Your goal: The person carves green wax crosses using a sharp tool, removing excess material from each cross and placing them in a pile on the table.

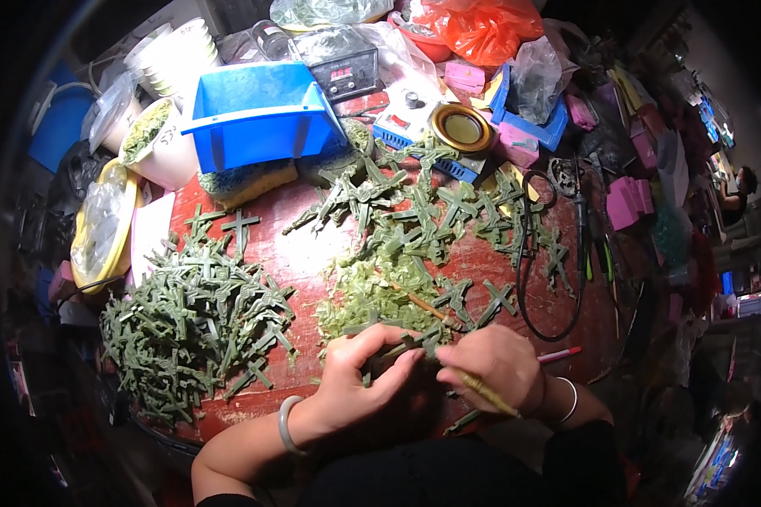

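Note:
At the table's near edge my left hand [353, 367] is closed on a small dark green cross-shaped piece [413, 343], pinched between thumb and fingers. Beside it my right hand [503, 359] grips a thin tool with a yellowish handle [487, 392]; its tip is hidden at the green piece. Just beyond my hands lie pale green shavings [359, 296], with a thin wooden-handled tool [414, 299] across them. Loose green crosses [458, 205] are scattered behind the shavings. A large heap of similar green crosses [199, 329] lies to the left.
A blue bin [262, 135] stands at the back, a sponge [249, 184] below it. Behind are a box with a red display [344, 76] and a round amber dish [462, 128]. A black cable [522, 279] loops at right, near a red-and-white pen [560, 355]. Another person [740, 190] appears far right.

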`<state>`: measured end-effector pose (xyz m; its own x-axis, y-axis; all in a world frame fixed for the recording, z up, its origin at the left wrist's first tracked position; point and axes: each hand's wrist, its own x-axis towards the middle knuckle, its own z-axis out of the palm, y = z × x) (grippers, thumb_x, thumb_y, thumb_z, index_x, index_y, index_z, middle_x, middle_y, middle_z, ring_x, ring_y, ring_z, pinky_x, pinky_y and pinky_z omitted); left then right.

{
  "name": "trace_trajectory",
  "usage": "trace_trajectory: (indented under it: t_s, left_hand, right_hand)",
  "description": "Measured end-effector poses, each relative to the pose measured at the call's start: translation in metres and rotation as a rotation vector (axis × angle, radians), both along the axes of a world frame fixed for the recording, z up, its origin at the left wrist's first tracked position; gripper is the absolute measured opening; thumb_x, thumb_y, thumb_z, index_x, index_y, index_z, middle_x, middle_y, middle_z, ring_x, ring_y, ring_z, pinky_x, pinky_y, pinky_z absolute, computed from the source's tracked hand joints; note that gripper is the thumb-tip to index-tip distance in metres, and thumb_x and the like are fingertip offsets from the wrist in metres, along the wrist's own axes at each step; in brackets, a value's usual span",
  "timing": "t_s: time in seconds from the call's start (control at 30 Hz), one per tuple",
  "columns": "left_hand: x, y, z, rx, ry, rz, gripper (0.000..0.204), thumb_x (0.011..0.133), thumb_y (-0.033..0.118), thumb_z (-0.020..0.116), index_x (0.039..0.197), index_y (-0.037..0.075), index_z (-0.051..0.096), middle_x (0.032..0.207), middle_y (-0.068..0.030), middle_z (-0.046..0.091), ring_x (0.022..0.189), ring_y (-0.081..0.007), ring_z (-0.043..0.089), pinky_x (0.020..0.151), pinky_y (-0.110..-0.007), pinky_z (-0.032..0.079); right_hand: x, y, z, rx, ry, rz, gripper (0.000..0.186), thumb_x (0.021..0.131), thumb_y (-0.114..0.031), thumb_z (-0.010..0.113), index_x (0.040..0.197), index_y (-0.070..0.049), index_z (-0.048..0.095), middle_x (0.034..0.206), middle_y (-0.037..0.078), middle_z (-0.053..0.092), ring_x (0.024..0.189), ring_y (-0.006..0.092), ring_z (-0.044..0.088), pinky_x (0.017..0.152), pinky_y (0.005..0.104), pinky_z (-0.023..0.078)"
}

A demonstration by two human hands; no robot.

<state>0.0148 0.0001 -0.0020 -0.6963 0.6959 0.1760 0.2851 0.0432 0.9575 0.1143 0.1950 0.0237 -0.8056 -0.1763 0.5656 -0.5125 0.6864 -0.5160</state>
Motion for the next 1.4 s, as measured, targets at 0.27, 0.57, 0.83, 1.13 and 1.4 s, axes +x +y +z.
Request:
trace_trajectory:
  t_s: [0.27, 0.57, 0.83, 1.13, 1.4]
  left_hand:
    - [-0.004, -0.001, 0.000, 0.019, -0.117, -0.031, 0.013, 0.085, 0.006, 0.071, 0.096, 0.001, 0.067, 0.078, -0.0047, 0.066, 0.067, -0.0089, 0.061, 0.061, -0.023, 0.047]
    - [-0.012, -0.010, 0.006, 0.102, -0.984, -0.236, 0.010, 0.088, 0.010, 0.071, 0.092, 0.003, 0.065, 0.092, -0.0003, 0.065, 0.083, -0.0064, 0.058, 0.075, -0.022, 0.046]
    - [-0.018, -0.014, 0.007, 0.250, -1.445, -0.303, 0.015, 0.089, 0.004, 0.066, 0.103, 0.000, 0.065, 0.101, -0.0076, 0.068, 0.093, -0.0161, 0.067, 0.085, -0.029, 0.053]
    - [-0.022, -0.013, 0.013, 0.165, -1.470, -0.359, 0.015, 0.089, 0.008, 0.067, 0.103, 0.002, 0.065, 0.098, -0.0058, 0.068, 0.089, -0.0144, 0.067, 0.082, -0.027, 0.052]
    - [-0.023, -0.016, 0.013, 0.196, -1.399, -0.478, 0.017, 0.088, 0.006, 0.067, 0.103, -0.001, 0.065, 0.099, -0.0074, 0.068, 0.091, -0.0158, 0.066, 0.083, -0.028, 0.051]
  right_hand:
    - [0.001, 0.003, 0.000, -0.041, 0.026, -0.098, 0.035, 0.078, -0.006, 0.078, 0.109, 0.002, 0.063, 0.080, 0.010, 0.063, 0.065, 0.0257, 0.063, 0.058, 0.0333, 0.051]
    - [0.003, 0.008, 0.008, -0.327, -0.082, 0.038, 0.032, 0.079, -0.004, 0.077, 0.109, -0.002, 0.066, 0.080, 0.012, 0.065, 0.065, 0.0241, 0.063, 0.056, 0.0326, 0.050]
    - [0.001, 0.009, 0.008, -0.367, -0.100, 0.105, 0.034, 0.080, -0.006, 0.077, 0.112, -0.004, 0.066, 0.083, 0.008, 0.066, 0.071, 0.0237, 0.066, 0.061, 0.0340, 0.052]
    - [0.003, 0.007, 0.011, -0.292, -0.105, 0.072, 0.035, 0.079, -0.008, 0.079, 0.111, -0.006, 0.066, 0.083, 0.007, 0.066, 0.072, 0.0242, 0.066, 0.062, 0.0331, 0.053]
    - [0.009, 0.013, 0.014, -0.216, -0.063, -0.074, 0.039, 0.079, -0.008, 0.080, 0.114, -0.006, 0.065, 0.085, 0.006, 0.066, 0.075, 0.0230, 0.066, 0.061, 0.0337, 0.052]
